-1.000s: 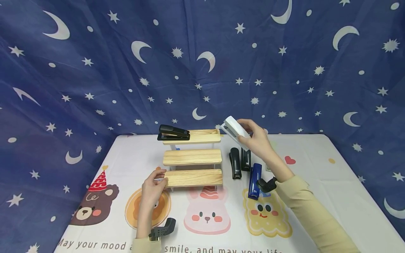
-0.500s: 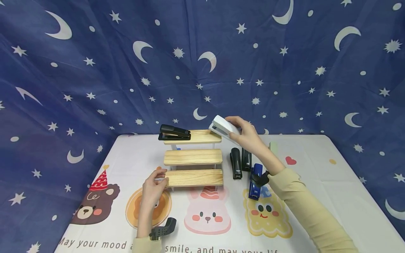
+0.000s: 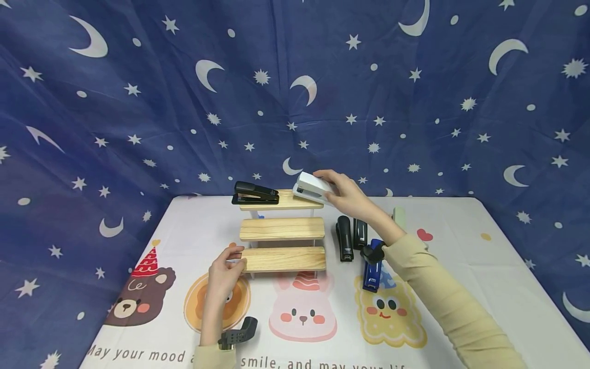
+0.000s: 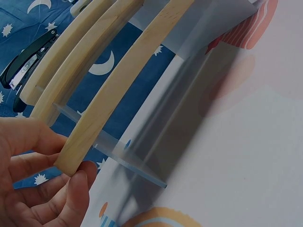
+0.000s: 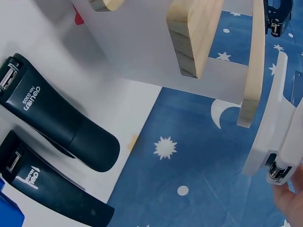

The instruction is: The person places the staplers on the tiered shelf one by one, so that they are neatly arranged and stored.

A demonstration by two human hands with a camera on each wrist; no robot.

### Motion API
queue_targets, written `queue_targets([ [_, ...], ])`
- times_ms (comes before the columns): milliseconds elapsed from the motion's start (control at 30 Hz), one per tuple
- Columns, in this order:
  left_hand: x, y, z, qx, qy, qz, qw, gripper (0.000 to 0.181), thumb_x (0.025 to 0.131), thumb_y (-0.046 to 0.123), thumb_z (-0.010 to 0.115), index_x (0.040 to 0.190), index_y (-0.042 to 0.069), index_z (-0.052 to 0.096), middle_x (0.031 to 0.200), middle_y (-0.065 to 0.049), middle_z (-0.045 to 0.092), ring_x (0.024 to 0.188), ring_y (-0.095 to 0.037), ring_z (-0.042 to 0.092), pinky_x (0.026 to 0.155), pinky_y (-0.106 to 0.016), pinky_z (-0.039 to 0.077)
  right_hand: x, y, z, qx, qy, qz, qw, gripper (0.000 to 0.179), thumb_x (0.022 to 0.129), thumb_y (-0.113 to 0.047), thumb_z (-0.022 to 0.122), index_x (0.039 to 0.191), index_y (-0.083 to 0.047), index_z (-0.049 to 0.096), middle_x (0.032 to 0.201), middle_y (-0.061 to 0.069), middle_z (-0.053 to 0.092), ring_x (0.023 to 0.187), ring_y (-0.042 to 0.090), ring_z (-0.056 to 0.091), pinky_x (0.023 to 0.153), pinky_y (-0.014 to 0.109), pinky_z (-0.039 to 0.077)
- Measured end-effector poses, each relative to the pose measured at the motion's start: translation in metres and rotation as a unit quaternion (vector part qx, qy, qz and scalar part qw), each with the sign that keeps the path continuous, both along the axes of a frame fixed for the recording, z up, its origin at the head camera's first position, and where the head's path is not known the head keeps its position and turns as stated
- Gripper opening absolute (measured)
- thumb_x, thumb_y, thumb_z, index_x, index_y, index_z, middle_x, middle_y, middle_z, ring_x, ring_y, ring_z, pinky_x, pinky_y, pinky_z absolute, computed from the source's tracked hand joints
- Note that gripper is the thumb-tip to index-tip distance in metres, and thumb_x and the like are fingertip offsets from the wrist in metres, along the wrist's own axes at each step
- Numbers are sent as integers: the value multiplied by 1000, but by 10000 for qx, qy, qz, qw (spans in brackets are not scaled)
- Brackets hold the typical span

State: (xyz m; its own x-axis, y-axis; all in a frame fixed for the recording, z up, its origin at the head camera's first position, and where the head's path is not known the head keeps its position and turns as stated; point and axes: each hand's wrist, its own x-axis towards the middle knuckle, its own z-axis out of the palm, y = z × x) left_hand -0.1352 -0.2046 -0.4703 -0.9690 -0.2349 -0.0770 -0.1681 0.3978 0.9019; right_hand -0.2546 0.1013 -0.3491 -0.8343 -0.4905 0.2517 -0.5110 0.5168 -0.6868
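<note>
A three-tier wooden display rack [image 3: 282, 229] stands mid-table. My left hand [image 3: 224, 272] holds the left end of its lowest board; the left wrist view shows thumb and fingers around the board's end [image 4: 75, 158]. At the right end of the top tier, my right hand [image 3: 345, 193] grips a white stapler [image 3: 310, 186] by its rear part. The stapler lies slightly slanted over the top board, and the right wrist view shows its base [image 5: 269, 127] close along that board; whether it touches cannot be told. A black stapler [image 3: 254, 193] lies on the top tier's left end.
Two black staplers [image 3: 344, 239] and a blue stapler [image 3: 372, 274] lie right of the rack, under my right forearm. A pale green object [image 3: 399, 217] sits partly hidden behind that arm. A star-patterned curtain [image 3: 184, 102] hangs behind the table.
My right hand has carried the white stapler left and slightly down, from right of the rack to over its top tier. The stapler has turned flatter. My left hand has stayed put.
</note>
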Motion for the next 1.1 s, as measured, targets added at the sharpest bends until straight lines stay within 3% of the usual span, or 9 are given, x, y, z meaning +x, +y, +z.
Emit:
queue_targets([
  [133, 0, 0, 0, -4, 13, 7, 10000, 37, 86, 7, 61, 123, 5, 61, 116, -21, 63, 71, -9, 62, 62, -26, 56, -2, -4, -1, 15, -8, 103, 9999, 49, 93, 3, 48, 140, -10, 44, 135, 18, 54, 116, 33, 51, 95, 48, 46],
  [433, -1, 0, -1, 15, 23, 66, 10000, 36, 86, 8, 61, 122, 6, 62, 115, -20, 63, 70, -10, 64, 63, -28, 58, -5, -16, 4, 347, 28, -20, 9994, 47, 95, 2, 47, 139, -14, 47, 130, 14, 58, 99, 27, 44, 85, 39, 38],
  [767, -1, 0, -2, 45, 18, 36, 10000, 36, 87, 7, 61, 123, 6, 61, 116, -20, 62, 70, -10, 64, 63, -28, 58, -9, -25, 3, 431, -260, 61, 9987, 47, 95, 3, 45, 138, -16, 47, 126, 12, 60, 98, 25, 42, 84, 36, 36],
  [967, -1, 1, -2, -7, 19, 37, 10000, 36, 87, 8, 61, 123, 6, 61, 116, -21, 62, 69, -9, 63, 62, -29, 58, -11, -27, 2, 427, -233, 138, 9987, 49, 94, 4, 45, 137, -17, 48, 113, 10, 60, 95, 24, 40, 85, 36, 36],
  [1100, -1, 1, -2, -9, 14, 54, 10000, 36, 87, 8, 62, 123, 5, 61, 116, -21, 62, 68, -9, 63, 62, -29, 58, -13, -29, 3, 372, -91, 351, 9986, 50, 92, 8, 43, 136, -13, 50, 73, 3, 49, 71, 20, 38, 74, 32, 37],
])
